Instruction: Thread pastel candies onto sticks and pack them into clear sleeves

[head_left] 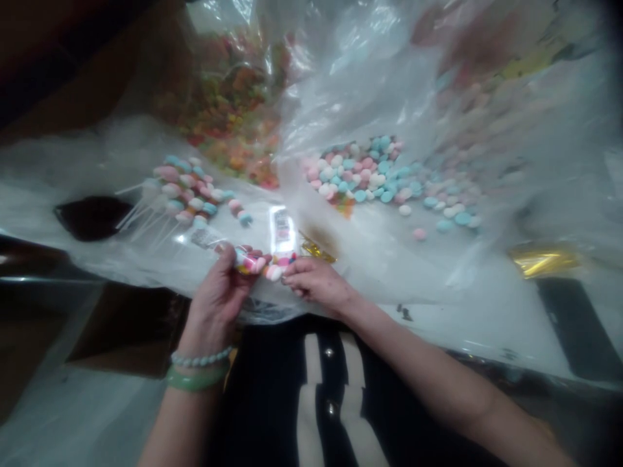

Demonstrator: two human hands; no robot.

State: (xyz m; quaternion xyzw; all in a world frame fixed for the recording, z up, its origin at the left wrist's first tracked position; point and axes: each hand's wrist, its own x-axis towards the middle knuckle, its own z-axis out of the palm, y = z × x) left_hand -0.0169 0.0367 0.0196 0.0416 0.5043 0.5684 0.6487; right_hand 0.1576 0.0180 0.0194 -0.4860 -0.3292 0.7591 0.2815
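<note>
My left hand [214, 301] is shut on a short stick of pastel candies [248, 261], with a strip of clear wrapping [207, 239] sticking out past its fingers. My right hand [316, 282] is close by, its fingertips touching a pale pink round candy [274, 272]. Whether that hand grips the candy is hidden. Beyond my hands, a bunch of candy lollipops on white sticks [182, 194] lies to the left. A heap of pink, blue and white round candies [360, 172] spreads to the right.
Clear plastic sheeting [360, 84] covers the work surface and bunches up at the back, over orange and green gummy candies [228, 110]. Gold foil pieces [544, 259] and a dark bag [92, 217] lie on it. Beaded and green bangles [199, 373] circle my left wrist.
</note>
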